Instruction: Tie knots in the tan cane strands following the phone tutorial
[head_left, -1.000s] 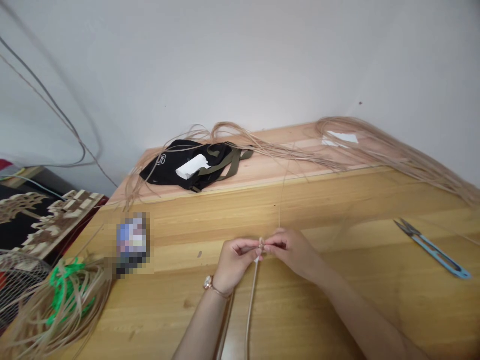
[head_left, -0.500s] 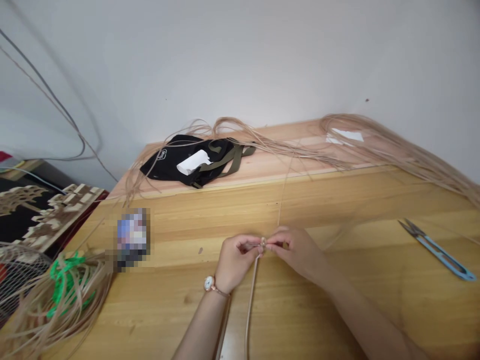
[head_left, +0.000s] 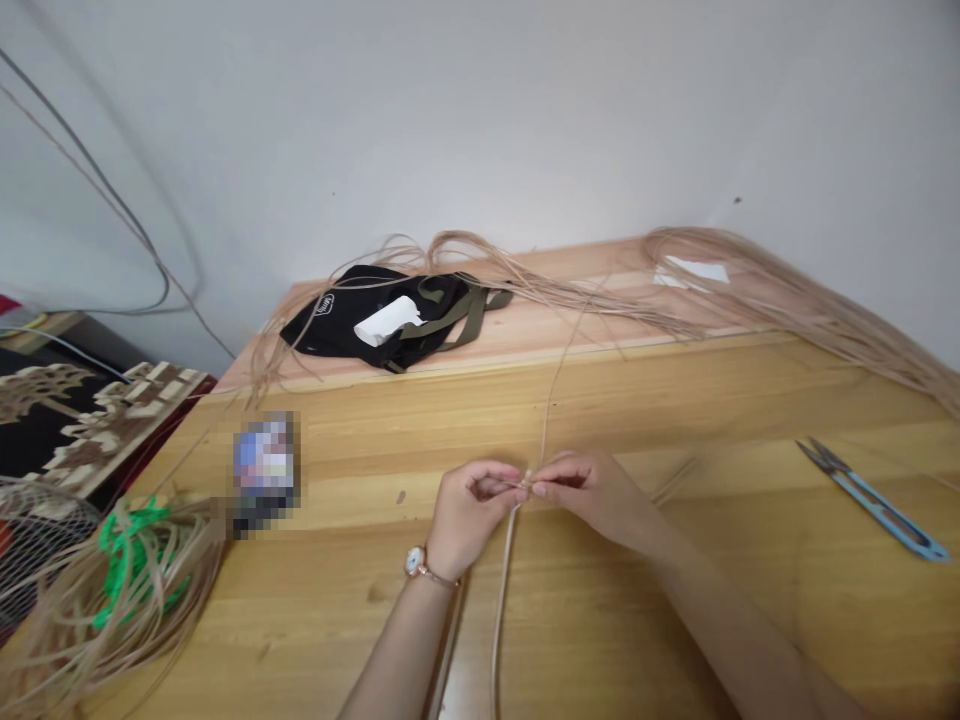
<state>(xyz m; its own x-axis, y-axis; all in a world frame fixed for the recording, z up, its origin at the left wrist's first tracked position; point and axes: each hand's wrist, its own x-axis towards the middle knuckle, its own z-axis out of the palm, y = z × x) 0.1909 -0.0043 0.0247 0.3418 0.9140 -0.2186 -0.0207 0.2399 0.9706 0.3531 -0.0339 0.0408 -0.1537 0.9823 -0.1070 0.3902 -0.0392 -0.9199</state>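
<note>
My left hand (head_left: 469, 510) and my right hand (head_left: 596, 495) meet over the middle of the wooden table (head_left: 675, 420). Both pinch a small knot of thin tan straw strands (head_left: 526, 487) between thumb and fingertips. One strand (head_left: 551, 390) runs from the knot away toward the far bundle. A thicker cord of strands (head_left: 501, 600) hangs from the knot toward me. A watch sits on my left wrist.
Blue thread snips (head_left: 874, 497) lie at the right. A long bundle of tan strands (head_left: 750, 290) spreads along the back ledge beside a black bag (head_left: 375, 320). Coiled strands tied with green cord (head_left: 124, 580) sit at the front left, next to a blurred small object (head_left: 262, 470).
Both hands stay pinched on the knot and have shifted slightly left. The strand leading away now bends a little more to the left.
</note>
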